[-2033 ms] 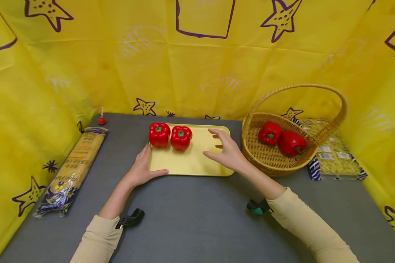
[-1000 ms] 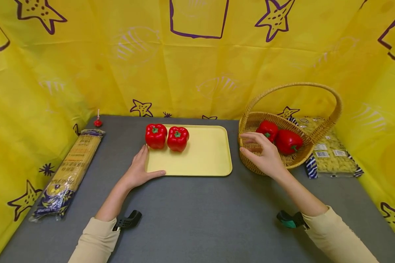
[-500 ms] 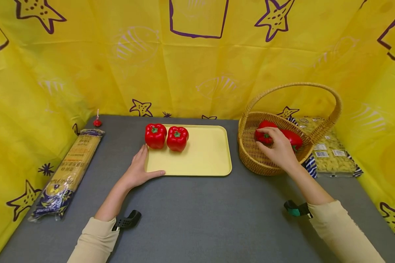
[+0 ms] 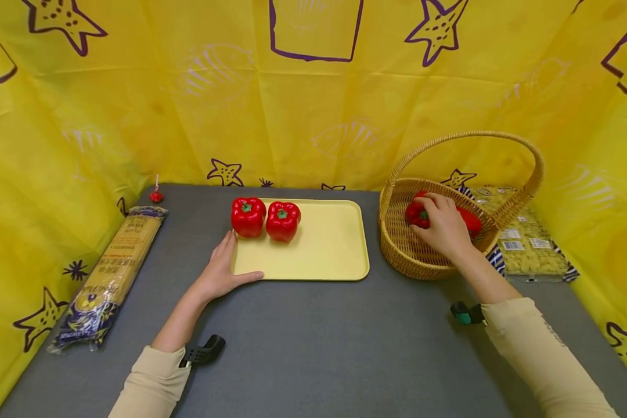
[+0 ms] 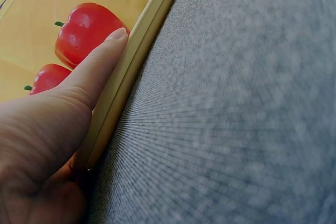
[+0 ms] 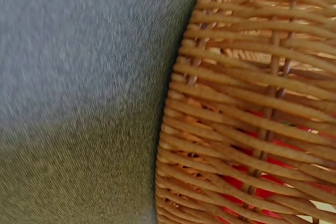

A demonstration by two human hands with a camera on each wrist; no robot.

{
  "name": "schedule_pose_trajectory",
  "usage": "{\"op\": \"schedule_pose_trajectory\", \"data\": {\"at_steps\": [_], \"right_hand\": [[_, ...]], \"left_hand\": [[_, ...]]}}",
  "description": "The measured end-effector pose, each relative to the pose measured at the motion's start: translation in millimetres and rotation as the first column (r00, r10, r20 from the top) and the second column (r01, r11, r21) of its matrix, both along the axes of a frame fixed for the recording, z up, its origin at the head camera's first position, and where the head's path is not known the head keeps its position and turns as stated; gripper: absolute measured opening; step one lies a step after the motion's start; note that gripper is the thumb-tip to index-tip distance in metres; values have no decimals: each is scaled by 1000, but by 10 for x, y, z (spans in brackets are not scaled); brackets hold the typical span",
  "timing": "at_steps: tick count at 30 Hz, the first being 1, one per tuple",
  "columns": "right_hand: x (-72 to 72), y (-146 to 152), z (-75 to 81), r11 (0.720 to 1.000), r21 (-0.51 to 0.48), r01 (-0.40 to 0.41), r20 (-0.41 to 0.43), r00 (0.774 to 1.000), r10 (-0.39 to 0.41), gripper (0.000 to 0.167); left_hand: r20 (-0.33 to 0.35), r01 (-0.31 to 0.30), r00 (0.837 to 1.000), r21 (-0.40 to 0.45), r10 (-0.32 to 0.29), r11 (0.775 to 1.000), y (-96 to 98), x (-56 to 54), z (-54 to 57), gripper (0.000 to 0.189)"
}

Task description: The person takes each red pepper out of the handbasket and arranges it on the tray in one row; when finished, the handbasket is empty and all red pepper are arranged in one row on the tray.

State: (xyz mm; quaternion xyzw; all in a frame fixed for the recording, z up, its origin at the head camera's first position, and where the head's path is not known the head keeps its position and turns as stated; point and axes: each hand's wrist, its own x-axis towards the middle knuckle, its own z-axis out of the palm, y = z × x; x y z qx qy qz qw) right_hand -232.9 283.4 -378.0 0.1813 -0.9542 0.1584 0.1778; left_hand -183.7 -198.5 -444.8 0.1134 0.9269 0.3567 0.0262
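While your right hand (image 4: pixel 443 231) is arching over a glossy red bell pepper (image 4: pixel 411 213) inside the tan wicker basket (image 4: pixel 403 262), its fingers and thumb bent, whether they are pinching cannot be told. Your left hand (image 4: pixel 218 275) is resting at the corner of a flat, pale-yellow rectangular tray (image 4: pixel 324 244), thumb spread from the fingers. For a sound hold, you should be opposing thumb and fingertips without nudging the neighbouring glossy red pepper (image 4: pixel 471 220).
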Motion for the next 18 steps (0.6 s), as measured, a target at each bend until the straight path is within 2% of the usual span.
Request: {"op": "schedule_pose_trajectory", "data": {"at_steps": [7,13,18], "right_hand": [[-101,41,-29,997,72,-4,21,1000,2,65],[-170,53,-16,986,167,9,111,993,-28,76],[-214,69,-18,980,201,6,173,984,-41,81]], "left_hand": [[-4,-2,1000,2,2,1000,0,1,9,122],[-19,-1,1000,9,1,1000,0,12,-2,121],[-3,-4,1000,6,4,1000,1,25,7,121]]}}
